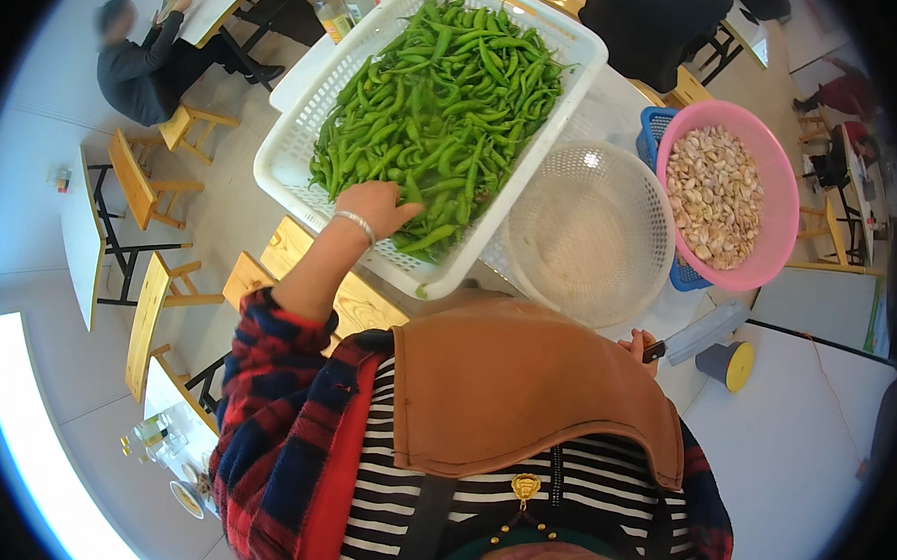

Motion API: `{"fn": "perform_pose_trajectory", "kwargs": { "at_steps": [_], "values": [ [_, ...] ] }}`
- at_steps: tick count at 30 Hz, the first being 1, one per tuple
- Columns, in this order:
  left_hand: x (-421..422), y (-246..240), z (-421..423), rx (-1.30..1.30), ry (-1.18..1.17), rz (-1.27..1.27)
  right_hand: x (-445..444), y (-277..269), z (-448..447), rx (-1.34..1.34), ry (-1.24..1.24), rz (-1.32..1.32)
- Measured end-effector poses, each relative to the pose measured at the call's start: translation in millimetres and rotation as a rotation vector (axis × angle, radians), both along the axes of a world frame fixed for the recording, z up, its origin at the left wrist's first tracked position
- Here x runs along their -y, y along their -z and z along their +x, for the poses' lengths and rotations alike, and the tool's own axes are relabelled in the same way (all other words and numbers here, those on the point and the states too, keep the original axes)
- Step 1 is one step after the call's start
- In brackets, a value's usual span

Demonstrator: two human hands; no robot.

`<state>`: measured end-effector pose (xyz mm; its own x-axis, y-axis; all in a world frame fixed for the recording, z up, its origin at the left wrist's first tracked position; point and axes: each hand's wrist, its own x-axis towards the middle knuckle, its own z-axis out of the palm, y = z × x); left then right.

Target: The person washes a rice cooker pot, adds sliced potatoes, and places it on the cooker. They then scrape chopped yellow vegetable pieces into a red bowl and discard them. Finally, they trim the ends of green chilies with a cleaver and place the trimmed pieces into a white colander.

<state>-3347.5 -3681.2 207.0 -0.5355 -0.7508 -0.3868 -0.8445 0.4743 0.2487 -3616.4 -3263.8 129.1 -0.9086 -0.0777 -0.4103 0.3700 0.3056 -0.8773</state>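
My left hand (376, 211), with a silver bangle at the wrist, reaches into the near left side of a white plastic basket (288, 169). Green chili peppers (441, 114) fill most of that basket. The fingertips are hidden among the peppers, so I cannot tell whether they grip any. Low on the right, beside the brown apron (527, 381), my right hand (640, 350) is closed around the dark handle of a cleaver (705, 335). Its broad blade points up and to the right. Between basket and cleaver stands a translucent plastic colander (589, 233), with no peppers visible inside.
Garlic cloves (713, 198) fill a pink basin (782, 197) resting over a blue basket (654, 127). Bottles (329, 8) stand behind the pepper basket. Wooden benches (321, 274) are close on my left. A seated person (138, 71) is at a far-left table.
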Motion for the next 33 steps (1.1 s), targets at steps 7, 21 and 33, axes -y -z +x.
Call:
{"fn": "perform_pose_trajectory", "kwargs": {
  "at_steps": [7, 21, 33],
  "values": [
    [12.6, 19.4, -11.9, -0.242, -0.142, -0.014, 6.6, -42.8, -30.4, -0.309, -0.469, 0.015],
    [-131.7, -39.3, -102.5, -1.358, -0.447, 1.62, 92.4, -80.7, -65.9, -0.214, -0.695, -0.106],
    [-167.4, 11.3, -148.8, -1.178, -0.538, 1.641, 100.9, -79.2, -56.6, -0.235, -0.709, -0.231]
  ]
}}
